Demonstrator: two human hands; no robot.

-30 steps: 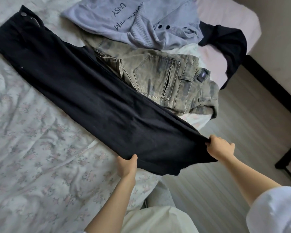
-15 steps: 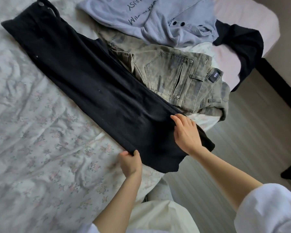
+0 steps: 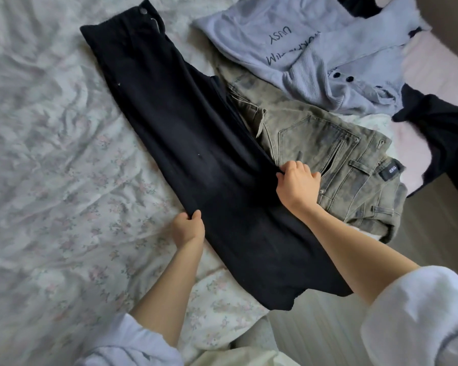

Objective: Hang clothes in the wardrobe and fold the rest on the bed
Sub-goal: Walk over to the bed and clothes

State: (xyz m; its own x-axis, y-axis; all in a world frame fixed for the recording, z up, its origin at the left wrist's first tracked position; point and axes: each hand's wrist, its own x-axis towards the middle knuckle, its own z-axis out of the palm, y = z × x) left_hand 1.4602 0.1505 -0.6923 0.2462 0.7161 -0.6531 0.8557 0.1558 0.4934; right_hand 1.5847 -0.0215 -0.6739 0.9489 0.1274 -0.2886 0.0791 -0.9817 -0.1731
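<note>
Both hands had shifted up the black trousers (image 3: pixel 185 143) from the hem toward mid-leg. I noted my left hand (image 3: pixel 187 229) pinching the near edge and my right hand (image 3: pixel 298 183) gripping the far edge beside the grey jeans (image 3: pixel 336 165). Trousers lay flat on the bed (image 3: pixel 50 167), hem overhanging behind the grips. Recommendation: lift both edges evenly and fold toward the waistband.

Black trousers (image 3: pixel 196 154) lay flat on bed (image 3: pixel 50 167); L hand (image 3: pixel 187 229) & R hand (image 3: pixel 296 183) pinched opposite edges mid-leg, grey jeans (image 3: pixel 328 154) beside.
</note>
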